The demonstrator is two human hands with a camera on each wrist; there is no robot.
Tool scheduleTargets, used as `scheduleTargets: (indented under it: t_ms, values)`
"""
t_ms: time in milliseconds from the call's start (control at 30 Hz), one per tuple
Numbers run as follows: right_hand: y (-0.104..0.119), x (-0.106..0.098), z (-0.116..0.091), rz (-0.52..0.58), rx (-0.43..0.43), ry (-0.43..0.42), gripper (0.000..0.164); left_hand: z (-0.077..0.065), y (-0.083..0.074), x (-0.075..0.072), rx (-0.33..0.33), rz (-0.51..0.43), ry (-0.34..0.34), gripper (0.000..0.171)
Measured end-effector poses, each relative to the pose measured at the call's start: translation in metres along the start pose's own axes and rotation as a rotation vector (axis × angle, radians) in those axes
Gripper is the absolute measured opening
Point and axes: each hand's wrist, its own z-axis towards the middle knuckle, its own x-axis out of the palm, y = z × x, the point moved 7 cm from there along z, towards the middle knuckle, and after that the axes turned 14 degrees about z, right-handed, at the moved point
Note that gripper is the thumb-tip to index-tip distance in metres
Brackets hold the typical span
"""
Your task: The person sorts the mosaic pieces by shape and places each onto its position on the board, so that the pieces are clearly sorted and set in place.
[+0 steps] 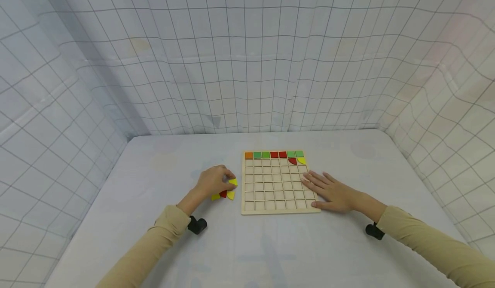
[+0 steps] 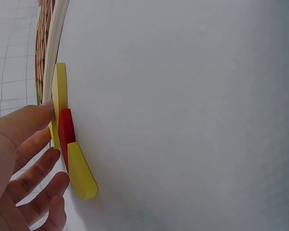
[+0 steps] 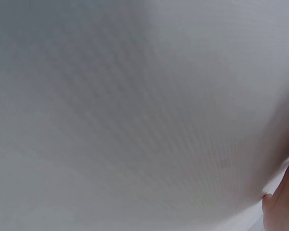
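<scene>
Left grip (image 1: 214,180) nearly closed, pinching 1 yellow piece (image 1: 233,181) just left of the board (image 1: 270,194); right grip (image 1: 333,194) flat, fingers spread on the board's right edge, holding nothing. Piece looks light, stiff, perhaps slick; best taken by opposite edges.

Free room: white table (image 1: 263,253) between the two forearms, in front of the wooden board (image 1: 267,186), and a strip behind the board up to the gridded curtain (image 1: 270,64). Obstacles, left of board: left hand (image 1: 212,181) pinching a yellow piece (image 1: 233,182), leaving a narrow gap to the board's edge; black wrist camera (image 1: 197,225) nearby. Obstacles, right: right hand (image 1: 335,193), spread fingers across the board's right edge.
</scene>
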Motion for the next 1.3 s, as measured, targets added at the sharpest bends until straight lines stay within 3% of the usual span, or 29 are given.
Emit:
scheduleTargets:
  t_ms: [467, 767, 967, 1300]
  values:
    - [-0.004, -0.002, -0.002, 0.014, -0.053, -0.057, 0.072, 0.007, -0.009, -0.009, 0.015, 0.005, -0.077, 0.029]
    - [-0.007, 0.001, -0.002, -0.013, 0.001, 0.005, 0.075, 0.016, -0.02, -0.013, 0.06, 0.013, -0.097, 0.031]
    - [-0.009, 0.003, -0.001, -0.006, -0.021, -0.017, 0.075, 0.022, -0.03, -0.015, 0.092, 0.033, -0.116, 0.03]
    - [-0.009, 0.003, 0.0, -0.013, 0.008, 0.022, 0.075, 0.029, -0.052, -0.009, 0.129, 0.036, -0.109, 0.029]
